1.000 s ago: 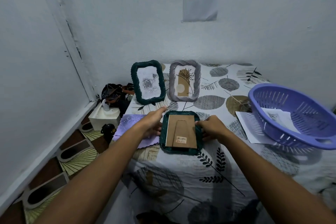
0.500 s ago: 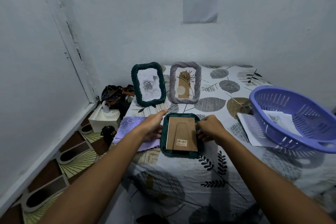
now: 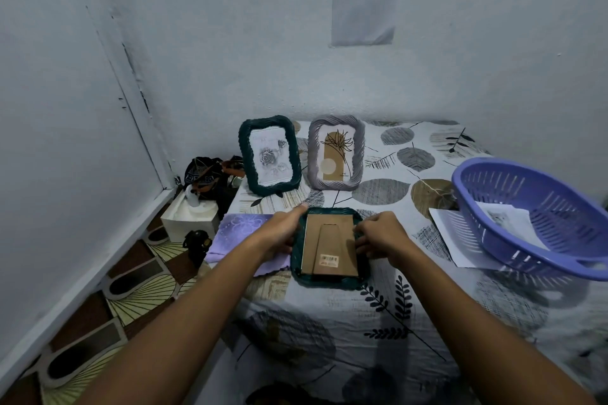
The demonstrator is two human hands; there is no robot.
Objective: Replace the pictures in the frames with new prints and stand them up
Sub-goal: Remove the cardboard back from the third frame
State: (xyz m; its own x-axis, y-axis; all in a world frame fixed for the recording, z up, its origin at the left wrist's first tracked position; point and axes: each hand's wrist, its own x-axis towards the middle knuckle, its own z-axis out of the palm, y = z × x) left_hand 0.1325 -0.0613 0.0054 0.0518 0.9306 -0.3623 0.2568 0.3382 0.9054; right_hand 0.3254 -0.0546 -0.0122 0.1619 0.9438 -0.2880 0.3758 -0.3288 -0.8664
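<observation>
Fingers of the left hand [image 3: 279,229] lay straight along the left rim of the face-down green frame [image 3: 330,279] on the patterned tablecloth [image 3: 378,322]; the right hand [image 3: 381,235] curled its fingertips onto the cardboard backing [image 3: 329,242] at the right edge. A barcode sticker [image 3: 330,260] was too small to read. Since a second ago, the right fingers had crept further onto the backing.

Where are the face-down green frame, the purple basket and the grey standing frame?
face-down green frame [image 3: 330,283]: head view, on its near green rim.
purple basket [image 3: 493,187]: head view, on its slotted far wall.
grey standing frame [image 3: 360,154]: head view, on its right twisted border.
</observation>
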